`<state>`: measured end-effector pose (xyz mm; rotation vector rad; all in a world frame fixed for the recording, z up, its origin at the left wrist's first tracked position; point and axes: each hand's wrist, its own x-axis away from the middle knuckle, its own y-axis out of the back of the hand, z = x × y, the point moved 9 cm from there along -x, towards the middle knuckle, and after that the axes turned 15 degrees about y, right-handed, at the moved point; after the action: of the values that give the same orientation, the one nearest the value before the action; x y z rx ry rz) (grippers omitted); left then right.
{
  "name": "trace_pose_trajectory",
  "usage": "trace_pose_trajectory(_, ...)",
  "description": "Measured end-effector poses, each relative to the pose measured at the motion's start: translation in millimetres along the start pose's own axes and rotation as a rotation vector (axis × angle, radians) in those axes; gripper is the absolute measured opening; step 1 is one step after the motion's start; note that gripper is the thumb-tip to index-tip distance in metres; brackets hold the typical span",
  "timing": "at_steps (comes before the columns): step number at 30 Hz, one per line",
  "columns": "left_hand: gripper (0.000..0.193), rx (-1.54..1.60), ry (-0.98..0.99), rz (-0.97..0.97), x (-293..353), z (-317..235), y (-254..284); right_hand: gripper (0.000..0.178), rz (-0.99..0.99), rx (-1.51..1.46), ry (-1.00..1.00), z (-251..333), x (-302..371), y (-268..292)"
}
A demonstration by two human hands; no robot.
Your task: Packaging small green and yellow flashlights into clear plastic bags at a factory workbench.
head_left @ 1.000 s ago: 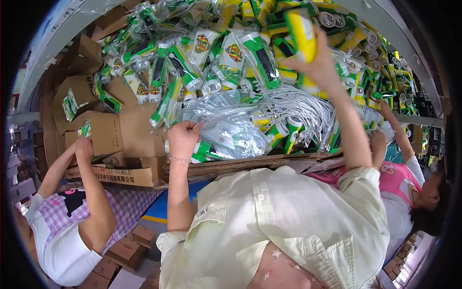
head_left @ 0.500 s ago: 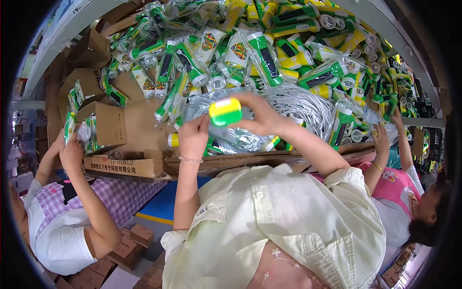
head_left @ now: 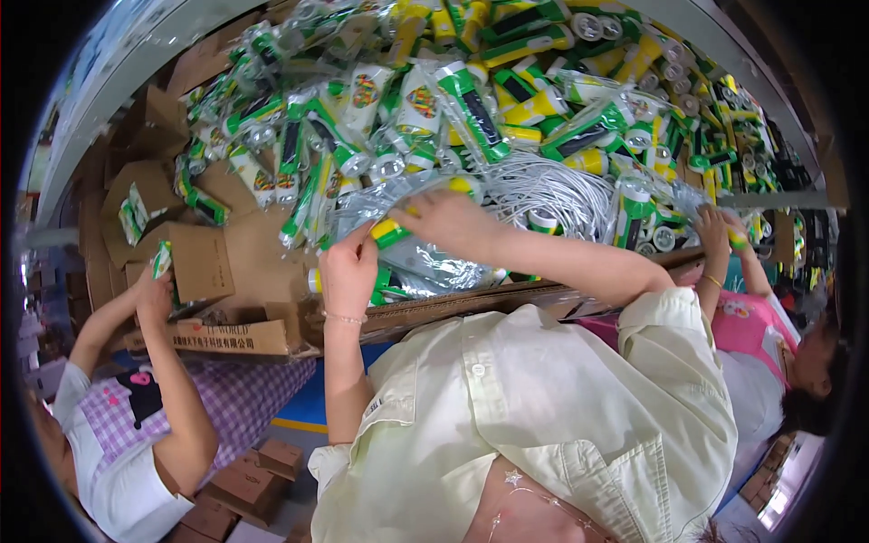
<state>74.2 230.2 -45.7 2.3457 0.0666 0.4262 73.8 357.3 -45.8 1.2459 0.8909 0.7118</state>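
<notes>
My right hand (head_left: 451,223) is wrapped over a green and yellow flashlight (head_left: 391,233), covering much of its middle. The flashlight lies nearly level above a pile of clear plastic bags (head_left: 434,269). At its left end my left hand (head_left: 349,264) is closed in a pinch, fingertips touching or very close to the flashlight. What those fingertips grip is too small to tell. Just right of the bags sits a coil of white cables (head_left: 552,197). Bagged flashlights (head_left: 472,110) in green, white and yellow are heaped beyond my hands.
An open cardboard box (head_left: 203,262) stands at the left, where a co-worker's hands (head_left: 154,294) hold a green and white packet. Another co-worker's hands (head_left: 720,231) work at the right edge of the heap. A cardboard rim (head_left: 453,303) runs between me and the heap.
The flashlight has turned from end-on to lengthwise and come down toward the bags, with my right hand now over it. The co-worker's hands at the left have shifted lower.
</notes>
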Motion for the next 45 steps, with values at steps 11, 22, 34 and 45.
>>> trace_pose_trajectory(11, 0.022, -0.007, 0.003, -0.01, -19.9, 51.9, -20.6, 0.036, -0.231, -0.692, -0.055, -18.0, 32.8, 9.9)
trace_pose_trajectory(22, 0.023, -0.034, 0.058, 0.052, -18.7, 42.4, -34.5, 0.02, -0.282, -0.046, -0.155, -41.6, 53.6, 20.3)
trace_pose_trajectory(34, 0.026, 0.009, -0.003, 0.025, -14.5, 43.4, -33.9, 0.031, 0.076, -0.047, -0.325, -55.1, 55.2, -33.2)
trace_pose_trajectory(45, 0.024, -0.477, -0.09, -0.012, -45.0, -11.9, -73.2, 0.038, 0.016, -0.048, -0.279, -47.9, 57.7, -30.0)
